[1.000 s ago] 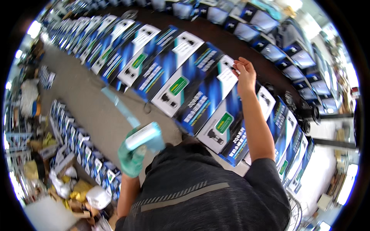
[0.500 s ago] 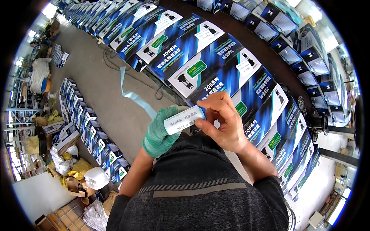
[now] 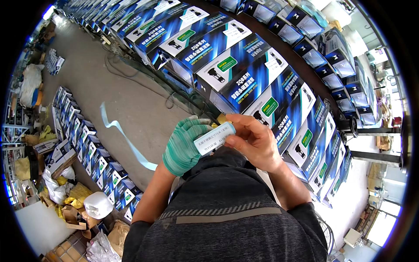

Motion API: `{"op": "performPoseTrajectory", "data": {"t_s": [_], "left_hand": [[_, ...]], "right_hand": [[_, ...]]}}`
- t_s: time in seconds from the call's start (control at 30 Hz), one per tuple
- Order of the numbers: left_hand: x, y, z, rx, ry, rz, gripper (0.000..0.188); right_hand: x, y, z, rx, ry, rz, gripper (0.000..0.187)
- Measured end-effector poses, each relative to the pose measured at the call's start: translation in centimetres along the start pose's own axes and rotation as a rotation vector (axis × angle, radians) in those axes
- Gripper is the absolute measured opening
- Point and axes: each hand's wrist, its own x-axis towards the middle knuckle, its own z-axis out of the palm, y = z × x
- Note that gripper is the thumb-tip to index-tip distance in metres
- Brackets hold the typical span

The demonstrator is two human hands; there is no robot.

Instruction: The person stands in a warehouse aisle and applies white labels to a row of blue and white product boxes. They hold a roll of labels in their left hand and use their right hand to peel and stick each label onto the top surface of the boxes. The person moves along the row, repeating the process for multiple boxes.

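A small roll of white printed labels (image 3: 214,139) is held up before my chest, between both hands. My left hand (image 3: 183,146), in a green striped knit glove, is closed round the roll's left side. Bare, my right hand (image 3: 258,143) pinches the roll's right end between thumb and bent fingers; whether a label edge is lifted there I cannot tell. A long pale blue strip of backing paper (image 3: 126,136) trails in a curve out to the left, its near end passing behind my left forearm.
Blue and black printed cartons (image 3: 244,83) stand in a long row ahead and to my right. More cartons (image 3: 336,52) are stacked beyond a dark gap. Another carton row (image 3: 94,150) lies along the floor at left, near a white plastic jug (image 3: 98,205). Cables (image 3: 144,81) lie on the floor.
The roll has turned, so a different printed part faces up. The paper strip now reaches further left and lower. My view has shifted slightly; both hands stay on the roll.
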Motion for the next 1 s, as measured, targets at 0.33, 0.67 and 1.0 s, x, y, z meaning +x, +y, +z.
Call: {"op": "performPoseTrajectory", "data": {"t_s": [0.33, 0.67, 1.0], "left_hand": [[-6.0, 1.8, 4.0, -1.559, 0.142, -0.576, 0.059], [-8.1, 3.9, 4.9, -1.279, 0.231, -0.667, 0.052], [-7.1, 4.9, 8.3, -0.946, 0.069, -0.731, 0.051]], "right_hand": [[-3.6, 1.0, 2.4, -0.523, 0.063, -0.389, 0.043], [-5.3, 2.8, 2.6, -0.487, 0.008, -0.475, 0.032], [-7.2, 3.5, -0.9, -0.491, 0.039, -0.451, 0.03]]}}
